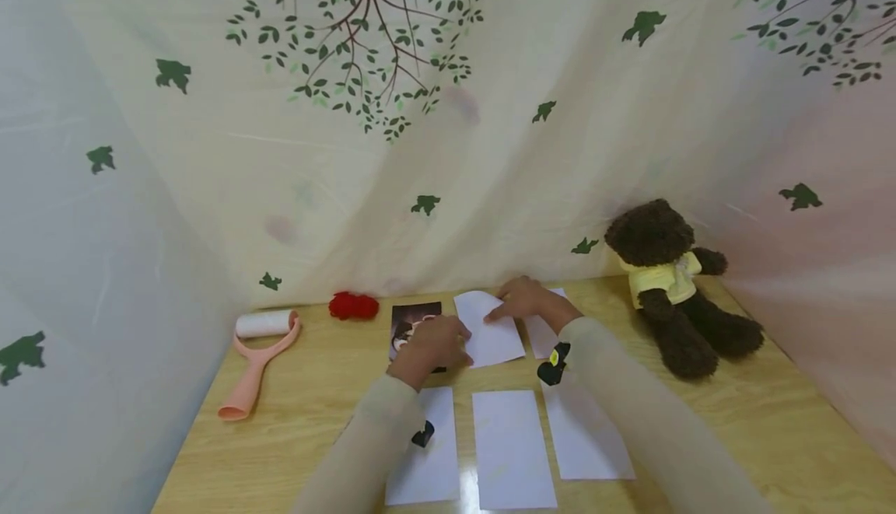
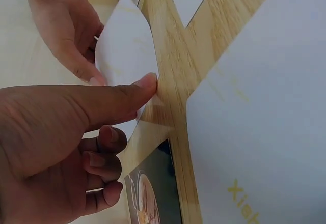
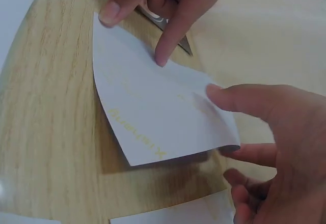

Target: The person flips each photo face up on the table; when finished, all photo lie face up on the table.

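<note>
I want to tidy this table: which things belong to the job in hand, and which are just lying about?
Probably in the job:
held card, pinched by the right hand and touched by the left hand
other white cards
picture card

Apparently lying about:
lint roller
red bundle
teddy bear

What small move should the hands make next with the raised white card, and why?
Probably turn the raised card over: its white side faces up, the right hand pinches it, the left hand touches its edge, and the neighbouring picture card lies face up.
</note>
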`<state>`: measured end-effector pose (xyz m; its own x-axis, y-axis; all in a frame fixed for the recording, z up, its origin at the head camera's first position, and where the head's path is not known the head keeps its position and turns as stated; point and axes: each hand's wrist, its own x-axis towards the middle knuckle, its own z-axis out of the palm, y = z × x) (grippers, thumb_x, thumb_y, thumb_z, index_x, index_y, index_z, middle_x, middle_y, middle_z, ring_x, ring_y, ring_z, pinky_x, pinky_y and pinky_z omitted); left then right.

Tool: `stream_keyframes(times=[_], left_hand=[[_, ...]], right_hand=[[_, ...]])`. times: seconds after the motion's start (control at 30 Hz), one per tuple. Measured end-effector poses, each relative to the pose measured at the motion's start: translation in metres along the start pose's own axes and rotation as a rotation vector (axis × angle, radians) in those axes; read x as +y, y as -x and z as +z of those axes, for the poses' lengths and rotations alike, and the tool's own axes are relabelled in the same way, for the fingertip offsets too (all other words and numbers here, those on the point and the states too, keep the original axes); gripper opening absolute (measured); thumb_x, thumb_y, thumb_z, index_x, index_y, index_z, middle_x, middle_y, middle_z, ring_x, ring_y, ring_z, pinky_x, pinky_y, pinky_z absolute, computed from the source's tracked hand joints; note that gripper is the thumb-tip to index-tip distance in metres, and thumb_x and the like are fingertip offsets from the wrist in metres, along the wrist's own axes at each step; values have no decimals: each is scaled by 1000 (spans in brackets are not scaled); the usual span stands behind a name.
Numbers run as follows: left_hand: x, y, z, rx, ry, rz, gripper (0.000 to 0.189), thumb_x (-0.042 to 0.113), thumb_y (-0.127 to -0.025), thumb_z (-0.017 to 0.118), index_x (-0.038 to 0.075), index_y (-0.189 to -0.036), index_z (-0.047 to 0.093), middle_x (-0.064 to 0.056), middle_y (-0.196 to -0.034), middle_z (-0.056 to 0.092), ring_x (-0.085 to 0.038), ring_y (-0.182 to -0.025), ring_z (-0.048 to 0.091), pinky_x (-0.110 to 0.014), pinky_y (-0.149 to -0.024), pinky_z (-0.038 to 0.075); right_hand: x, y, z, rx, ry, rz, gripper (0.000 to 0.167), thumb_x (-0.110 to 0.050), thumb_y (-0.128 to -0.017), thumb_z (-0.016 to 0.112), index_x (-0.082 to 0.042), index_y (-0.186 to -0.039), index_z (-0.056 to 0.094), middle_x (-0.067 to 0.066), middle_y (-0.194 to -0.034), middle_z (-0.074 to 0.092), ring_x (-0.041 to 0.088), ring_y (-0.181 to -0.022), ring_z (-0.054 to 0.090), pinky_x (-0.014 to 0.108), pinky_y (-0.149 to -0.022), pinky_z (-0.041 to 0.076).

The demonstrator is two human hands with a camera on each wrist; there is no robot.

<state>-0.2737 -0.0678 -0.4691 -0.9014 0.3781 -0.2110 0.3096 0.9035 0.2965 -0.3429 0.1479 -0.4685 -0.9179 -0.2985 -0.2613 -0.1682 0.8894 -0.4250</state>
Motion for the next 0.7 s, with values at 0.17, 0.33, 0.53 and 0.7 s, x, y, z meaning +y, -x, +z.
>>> stream_keyframes(times=[0.17,0.33,0.53,0.7], left_hand=[[4,2,-5,-28,23,-24,48,32,-86,89,18,-130,77,-2,-138,71,-25,-128,67,-44,-107,54],[5,4,-5,-52,106,-42,47,23,-87,88,14,-131,75,-6,-142,68,-26,-133,62,-45,-113,50],[9,1,-4,11,167,25,35,16,-92,82,8,-126,76,-9,-133,71,-23,-124,65,-40,-106,53],[23,-5,-6,110,336,17,43,48,-103,64,8,-91,76,2,-76,65,-13,-65,56,-31,-59,45]], right_hand=[[5,-1,1,58,-340,40,47,-31,-92,79,2,-120,62,19,-120,69,27,-104,66,35,-88,55],[8,-2,0,72,-713,135,35,-14,-95,75,-2,-118,52,12,-102,66,21,-83,66,30,-72,58],[-1,3,-9,205,-792,130,29,-6,-93,73,4,-116,58,10,-87,69,17,-64,68,42,-69,64],[-14,13,-16,309,-795,111,26,-4,-92,73,5,-112,59,11,-84,70,14,-58,69,41,-66,65]])
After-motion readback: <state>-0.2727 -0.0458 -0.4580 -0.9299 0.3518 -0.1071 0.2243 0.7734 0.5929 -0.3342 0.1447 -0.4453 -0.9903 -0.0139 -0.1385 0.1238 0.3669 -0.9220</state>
